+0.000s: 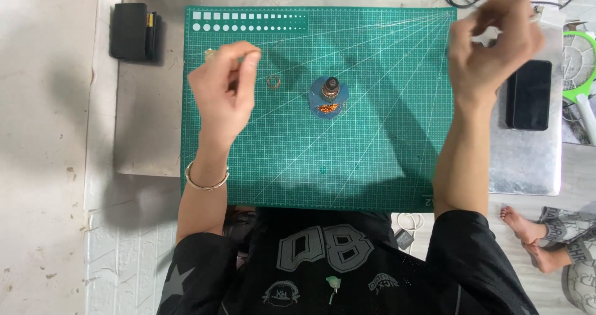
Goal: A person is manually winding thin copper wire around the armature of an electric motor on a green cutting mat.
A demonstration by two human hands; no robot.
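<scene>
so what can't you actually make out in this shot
- Head view: whatever the left hand pinches; fingers cover it, only a pale tip shows.
- Right hand: motion blur, so any held thing is unreadable.
- Small part on the blue base on the cutting mat: too small to identify.
- Green object: cut off by the right edge.

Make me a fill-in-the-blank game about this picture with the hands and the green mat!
1. Both hands are raised over a cutting mat whose colour is ____.
2. The left hand has a thin ____ around its wrist.
3. A small copper-coloured ring lies on the mat, between the left hand and the round ____ base in the middle.
4. Beside the right hand, off the mat, lies a flat black ____.

Missing words: green; bracelet; blue; phone
</scene>
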